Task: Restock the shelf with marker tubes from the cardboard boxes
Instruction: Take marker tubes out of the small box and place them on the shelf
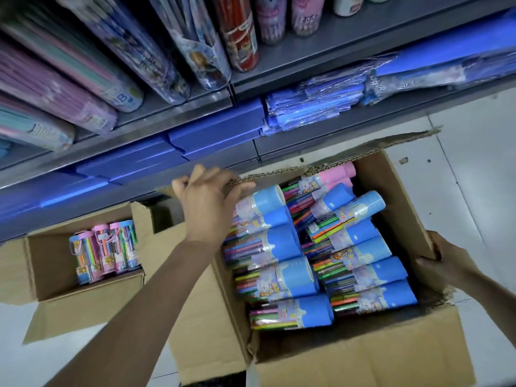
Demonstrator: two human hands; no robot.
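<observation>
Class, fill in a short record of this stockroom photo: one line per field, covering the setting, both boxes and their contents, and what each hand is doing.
setting: shelf above a tiled floor
big box: open, packed with blue-capped marker tubes lying flat, a pink one at the far end
small box: open, a few tubes at its middle
left hand: grips the big box's far flap
right hand: grips the big box's right wall
tubes in hand: none
</observation>
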